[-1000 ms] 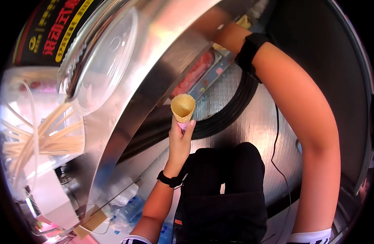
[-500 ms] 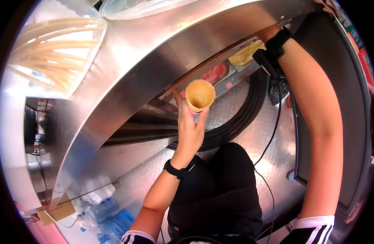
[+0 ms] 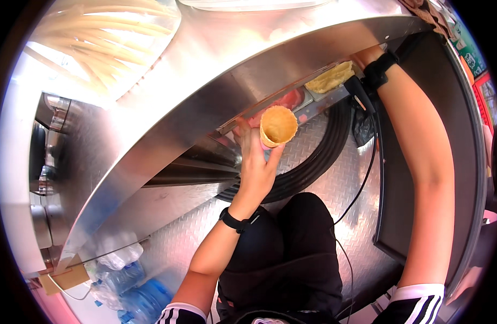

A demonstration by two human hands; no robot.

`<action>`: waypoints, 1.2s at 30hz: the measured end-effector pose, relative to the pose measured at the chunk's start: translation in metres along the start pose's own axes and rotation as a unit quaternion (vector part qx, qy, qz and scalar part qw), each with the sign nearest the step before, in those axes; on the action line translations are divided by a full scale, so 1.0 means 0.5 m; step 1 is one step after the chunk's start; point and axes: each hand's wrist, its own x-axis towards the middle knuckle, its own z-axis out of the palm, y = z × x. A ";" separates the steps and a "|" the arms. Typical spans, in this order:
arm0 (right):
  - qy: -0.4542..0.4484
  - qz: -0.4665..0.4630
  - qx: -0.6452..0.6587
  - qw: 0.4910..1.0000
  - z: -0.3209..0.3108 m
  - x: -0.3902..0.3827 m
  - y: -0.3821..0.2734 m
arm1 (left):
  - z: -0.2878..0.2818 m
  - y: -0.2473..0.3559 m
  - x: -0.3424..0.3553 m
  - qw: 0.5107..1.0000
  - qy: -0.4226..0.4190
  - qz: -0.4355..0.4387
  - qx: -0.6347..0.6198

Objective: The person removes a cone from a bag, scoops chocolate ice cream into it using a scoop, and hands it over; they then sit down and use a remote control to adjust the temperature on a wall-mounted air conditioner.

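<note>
An ice cream cone point(image 3: 281, 125) stands upright in my left hand point(image 3: 256, 167), its open mouth toward me and its inside hollow. My thumb and fingers close around its lower part, in front of the tubs. Behind it lies a tub of pink ice cream point(image 3: 289, 100), and beside that a tub of yellow ice cream point(image 3: 330, 79). My right arm reaches under the steel counter edge at the upper right. Past the wristband, the right hand goes out of sight below the counter, beyond the yellow tub, so its fingers are hidden.
A curved steel counter point(image 3: 205, 81) overhangs the tubs. On it lies a clear bag of long pale sticks point(image 3: 108, 32). Thick black hose point(image 3: 318, 154) coils on the patterned metal floor. A dark panel point(image 3: 400, 178) stands right; blue plastic bottles point(image 3: 143, 297) lie lower left.
The view has shifted slightly. My left hand with the cone appears a little farther right, nearer the pink tub. My right arm stays reached under the counter.
</note>
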 end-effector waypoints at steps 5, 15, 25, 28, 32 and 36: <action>-0.015 0.011 0.031 0.999 0.002 0.007 0.001 | -0.006 0.007 0.003 0.998 0.011 0.048 0.033; 0.053 0.006 0.008 0.999 0.081 -0.083 -0.060 | -0.010 0.015 0.011 1.000 -0.001 0.030 0.007; 0.036 -0.045 0.170 0.984 0.053 -0.062 -0.012 | -0.128 0.181 0.059 0.974 0.009 -0.095 0.206; 0.002 -0.033 0.183 0.983 0.035 -0.044 -0.008 | -0.132 0.164 0.089 0.948 0.035 0.089 0.303; -0.045 -0.039 0.119 0.991 0.050 -0.044 -0.018 | -0.137 0.110 0.130 0.916 0.047 0.122 0.380; -0.057 -0.057 0.081 0.994 0.033 -0.032 0.002 | -0.116 0.119 0.165 0.932 0.013 0.027 0.360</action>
